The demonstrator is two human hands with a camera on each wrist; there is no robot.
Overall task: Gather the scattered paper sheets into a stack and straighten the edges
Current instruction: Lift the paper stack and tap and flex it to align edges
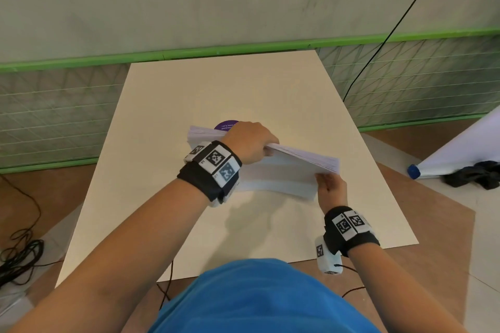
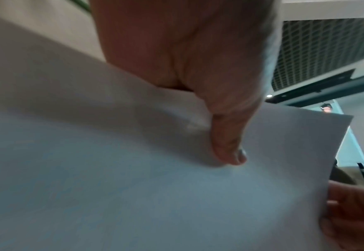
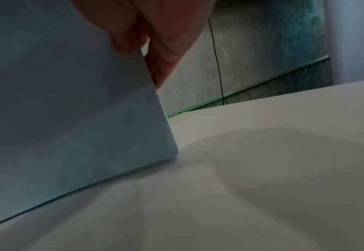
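A stack of white paper sheets (image 1: 281,173) stands on its long lower edge on the cream table (image 1: 189,94), near the middle. My left hand (image 1: 250,144) grips the stack's top edge from above, thumb on the near face (image 2: 228,146). My right hand (image 1: 331,186) pinches the stack's right edge, fingers behind the sheets (image 3: 161,56). In the right wrist view the stack (image 3: 69,118) rests with its lower corner on the table (image 3: 262,169). The sheets fan apart slightly at the top left.
A purple round sticker (image 1: 226,125) lies on the table just behind the stack. A black cable (image 1: 384,43) hangs at the right. A white roll with a blue cap (image 1: 414,171) and dark cloth (image 1: 476,174) lie on the floor at right. Cables (image 1: 19,254) lie at left.
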